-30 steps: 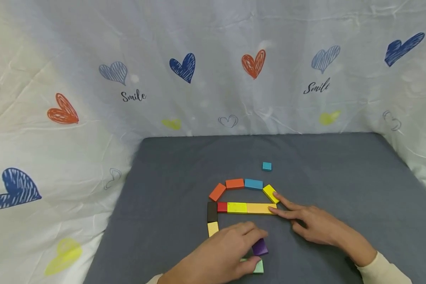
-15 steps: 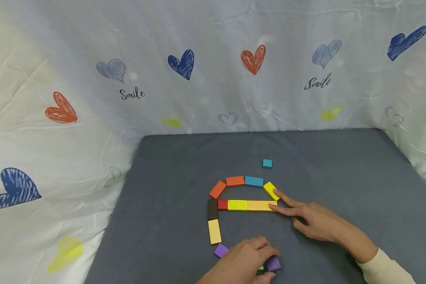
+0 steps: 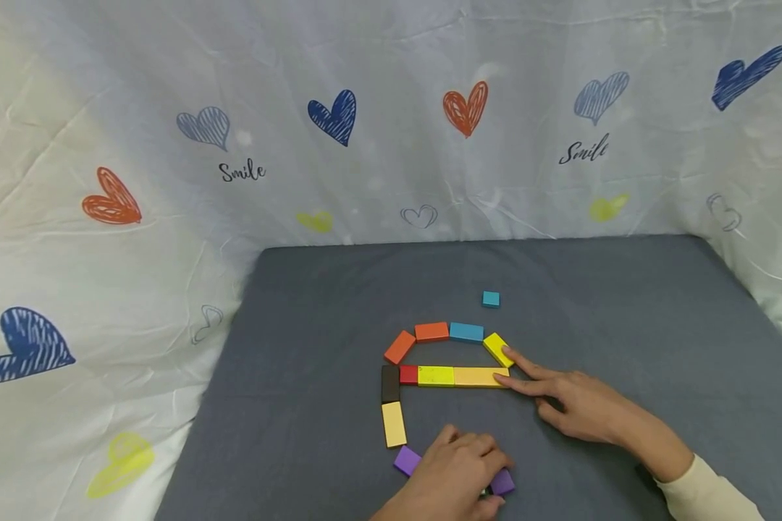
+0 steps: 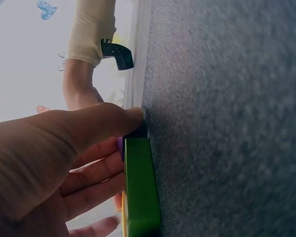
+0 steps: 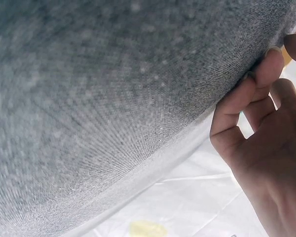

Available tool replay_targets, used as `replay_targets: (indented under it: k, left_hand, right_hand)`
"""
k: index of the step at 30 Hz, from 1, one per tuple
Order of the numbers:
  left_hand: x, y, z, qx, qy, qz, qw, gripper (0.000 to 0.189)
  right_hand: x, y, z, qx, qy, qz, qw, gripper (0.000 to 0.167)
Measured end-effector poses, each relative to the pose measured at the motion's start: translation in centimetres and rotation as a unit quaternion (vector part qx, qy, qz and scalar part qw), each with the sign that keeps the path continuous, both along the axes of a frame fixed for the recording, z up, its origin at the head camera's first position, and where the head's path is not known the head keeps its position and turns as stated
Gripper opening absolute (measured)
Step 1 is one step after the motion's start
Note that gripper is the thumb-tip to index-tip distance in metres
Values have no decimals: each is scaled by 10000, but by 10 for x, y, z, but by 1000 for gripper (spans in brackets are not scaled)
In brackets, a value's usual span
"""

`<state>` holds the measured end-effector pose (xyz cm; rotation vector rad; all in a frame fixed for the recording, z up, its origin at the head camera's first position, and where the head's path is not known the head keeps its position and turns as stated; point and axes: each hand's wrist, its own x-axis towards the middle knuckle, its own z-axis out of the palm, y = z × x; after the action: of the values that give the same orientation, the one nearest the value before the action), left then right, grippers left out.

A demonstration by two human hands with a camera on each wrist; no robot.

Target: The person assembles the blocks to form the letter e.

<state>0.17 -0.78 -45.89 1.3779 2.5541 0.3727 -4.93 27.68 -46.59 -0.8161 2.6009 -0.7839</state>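
My left hand (image 3: pixel 456 474) pinches a purple block (image 3: pixel 502 482) between thumb and fingers at the lower right end of a curved row of blocks. Under that hand, another purple block (image 3: pixel 407 460) shows partly. A green block (image 4: pixel 143 187) lies just beside the thumb in the left wrist view; from the head it is nearly hidden. Two extended fingers of my right hand (image 3: pixel 583 407) touch the bright yellow block (image 3: pixel 497 349) and the right end of the pale orange block (image 3: pixel 478 377). The right hand's remaining fingers are bent, seen in the right wrist view.
Orange blocks (image 3: pixel 431 332), a blue block (image 3: pixel 466 332), a black block (image 3: pixel 390 384) and a cream block (image 3: pixel 394 425) continue the curve. Red (image 3: pixel 408 375) and lime (image 3: pixel 436 376) blocks join the straight bar. One small teal block (image 3: pixel 491 299) lies apart behind, on the grey cloth (image 3: pixel 313 347).
My left hand has moved right and nearer the body with the purple block, uncovering the cream block and part of the other purple one. The right hand stays on its blocks.
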Motion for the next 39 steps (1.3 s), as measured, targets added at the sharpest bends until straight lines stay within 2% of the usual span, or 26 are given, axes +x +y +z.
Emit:
replay_targets:
  k: [3, 13, 25, 39]
  left_hand:
    - [-1, 2, -1, -103, 119, 10, 9999, 35]
    - [0, 5, 0, -406, 133, 166, 9989, 37]
    - [0, 3, 0, -432, 277, 202, 9985, 38]
    - [0, 4, 1, -566, 177, 261, 9979, 41]
  right_hand:
    - [0, 0, 0, 17, -42, -31, 10000, 66]
    - [-1, -1, 1, 59, -27, -74, 10000, 67]
    - [0, 0, 0, 23, -69, -96, 9999, 66]
    - [0, 0, 0, -14, -41, -109, 9999, 66]
